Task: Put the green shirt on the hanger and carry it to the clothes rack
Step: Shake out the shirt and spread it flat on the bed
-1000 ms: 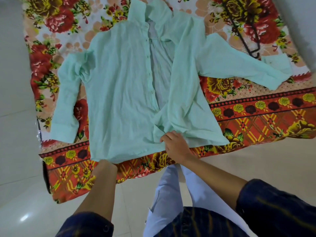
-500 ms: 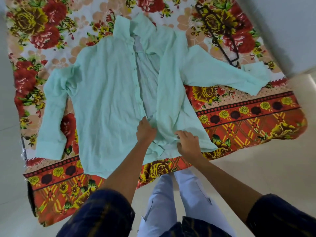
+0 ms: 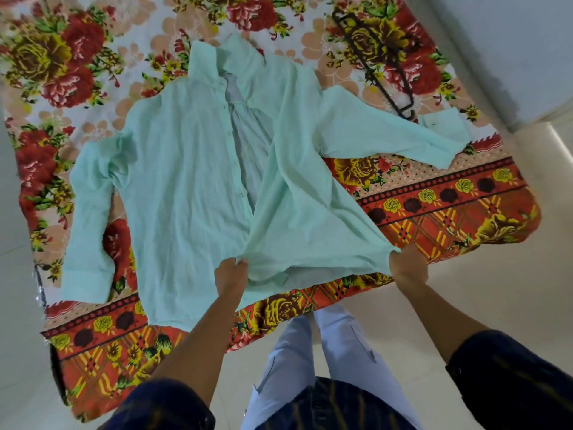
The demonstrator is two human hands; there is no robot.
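Note:
A pale green long-sleeved shirt (image 3: 186, 181) lies front up and unbuttoned on a flowered bed cover (image 3: 449, 212), collar at the far end. My left hand (image 3: 231, 274) pinches the lower inner corner of the shirt's right front panel. My right hand (image 3: 407, 266) grips that panel's lower outer corner, and the hem is stretched and lifted between the two hands. A black hanger (image 3: 381, 66) lies on the cover at the far right, its lower end next to the shirt's outstretched right sleeve cuff.
The bed's near edge runs just in front of my legs (image 3: 325, 352). Pale tiled floor (image 3: 496, 290) lies to the right and left of the bed. A white wall (image 3: 511, 41) stands at the far right.
My right hand slid right along the hem to the panel's outer corner. My left hand took hold of the inner corner. The bunched panel is now pulled taut and spread wide.

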